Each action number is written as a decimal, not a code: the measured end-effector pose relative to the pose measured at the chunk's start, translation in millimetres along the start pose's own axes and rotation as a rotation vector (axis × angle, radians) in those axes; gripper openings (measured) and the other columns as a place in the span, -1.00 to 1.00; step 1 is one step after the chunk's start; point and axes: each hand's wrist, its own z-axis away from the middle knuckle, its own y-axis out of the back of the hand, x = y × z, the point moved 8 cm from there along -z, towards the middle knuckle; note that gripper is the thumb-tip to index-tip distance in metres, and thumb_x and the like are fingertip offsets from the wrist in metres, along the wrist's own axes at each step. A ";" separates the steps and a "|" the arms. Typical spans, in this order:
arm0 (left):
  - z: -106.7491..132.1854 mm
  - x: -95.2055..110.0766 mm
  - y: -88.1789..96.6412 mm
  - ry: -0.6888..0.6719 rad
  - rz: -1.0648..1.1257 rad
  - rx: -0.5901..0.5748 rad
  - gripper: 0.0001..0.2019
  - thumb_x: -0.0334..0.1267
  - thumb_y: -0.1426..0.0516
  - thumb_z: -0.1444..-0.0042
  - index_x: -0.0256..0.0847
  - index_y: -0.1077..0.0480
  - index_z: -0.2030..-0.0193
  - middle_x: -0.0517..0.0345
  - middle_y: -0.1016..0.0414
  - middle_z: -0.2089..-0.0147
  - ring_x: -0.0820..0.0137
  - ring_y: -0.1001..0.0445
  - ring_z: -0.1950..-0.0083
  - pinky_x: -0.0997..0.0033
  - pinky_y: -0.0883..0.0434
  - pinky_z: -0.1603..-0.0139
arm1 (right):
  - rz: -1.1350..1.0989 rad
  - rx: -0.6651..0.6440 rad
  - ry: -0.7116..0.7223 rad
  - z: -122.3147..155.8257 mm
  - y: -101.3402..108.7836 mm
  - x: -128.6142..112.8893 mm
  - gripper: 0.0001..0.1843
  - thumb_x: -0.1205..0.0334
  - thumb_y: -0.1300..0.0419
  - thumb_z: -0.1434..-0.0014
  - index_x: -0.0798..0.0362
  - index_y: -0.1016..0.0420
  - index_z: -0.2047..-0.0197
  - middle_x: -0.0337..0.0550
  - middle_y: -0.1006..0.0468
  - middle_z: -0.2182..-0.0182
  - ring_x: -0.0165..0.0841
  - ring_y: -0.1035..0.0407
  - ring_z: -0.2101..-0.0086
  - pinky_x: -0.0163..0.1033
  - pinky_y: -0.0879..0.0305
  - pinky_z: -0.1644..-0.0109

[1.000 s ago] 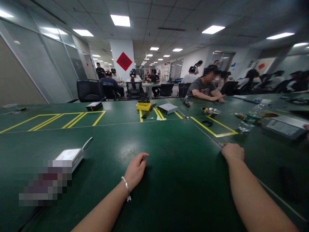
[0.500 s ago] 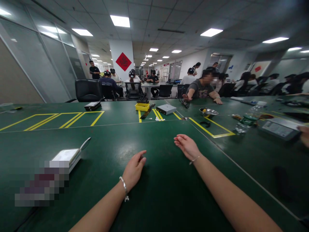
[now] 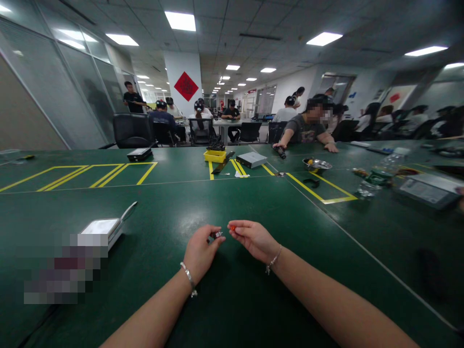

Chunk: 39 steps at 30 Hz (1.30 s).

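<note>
Between the thumb and fingers of my left hand (image 3: 205, 249) is a small silvery metal piece (image 3: 217, 234), too small to name more closely. My right hand (image 3: 255, 239) pinches a tiny orange-red piece (image 3: 233, 228) at its fingertips. The two hands face each other just above the green table (image 3: 174, 208), their fingertips close together with a narrow gap. Fingers hide most of both small pieces.
At the left, a white-topped device (image 3: 99, 227) lies partly blurred out. Further back are a yellow tray (image 3: 214, 156), a grey metal box (image 3: 251, 159), a metal bowl (image 3: 317, 165) and a plastic bottle (image 3: 379, 174). A co-worker (image 3: 308, 128) sits across the table.
My right hand has come left and down toward my left hand. The silvery and orange-red pieces now show at the fingertips. The co-worker's hand has lowered onto a dark object.
</note>
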 end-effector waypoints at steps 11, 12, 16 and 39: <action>7.8 19.4 5.2 -0.177 -0.088 0.056 -0.89 -0.29 -0.13 0.02 -0.16 -0.34 0.30 0.21 -0.41 0.37 0.40 -0.37 0.33 0.39 -0.31 0.30 | 0.117 -0.036 0.100 2.0 -8.6 4.5 -0.76 0.29 -0.33 0.26 0.15 -0.43 0.45 -0.20 -0.47 0.47 -0.48 -0.34 0.44 -0.28 -0.21 0.26; 7.9 20.1 5.0 -0.181 -0.093 0.054 -0.88 -0.29 -0.12 0.02 -0.16 -0.34 0.29 0.20 -0.41 0.37 0.40 -0.37 0.32 0.39 -0.31 0.29 | 0.129 -0.032 0.104 1.8 -9.1 5.5 -0.76 0.28 -0.33 0.27 0.15 -0.44 0.45 -0.20 -0.47 0.48 -0.47 -0.33 0.44 -0.28 -0.20 0.26; 8.2 22.6 4.8 -0.193 -0.114 0.051 -0.91 -0.28 -0.12 0.01 -0.17 -0.35 0.31 0.20 -0.41 0.37 0.39 -0.37 0.31 0.39 -0.31 0.29 | 0.139 0.015 0.154 1.0 -9.8 9.6 -0.74 0.22 -0.33 0.27 0.17 -0.47 0.45 -0.16 -0.48 0.52 -0.43 -0.33 0.44 -0.23 -0.20 0.25; 7.8 11.5 16.1 -0.091 -0.108 0.194 -0.89 -0.21 -0.12 0.02 -0.18 -0.38 0.36 0.20 -0.46 0.39 0.39 -0.40 0.33 0.37 -0.29 0.27 | -0.104 -0.139 -0.049 17.7 -33.8 31.6 -0.69 0.12 -0.16 0.01 0.04 -0.44 0.17 -0.12 -0.43 0.16 -0.40 -0.29 0.23 -0.30 -0.18 0.27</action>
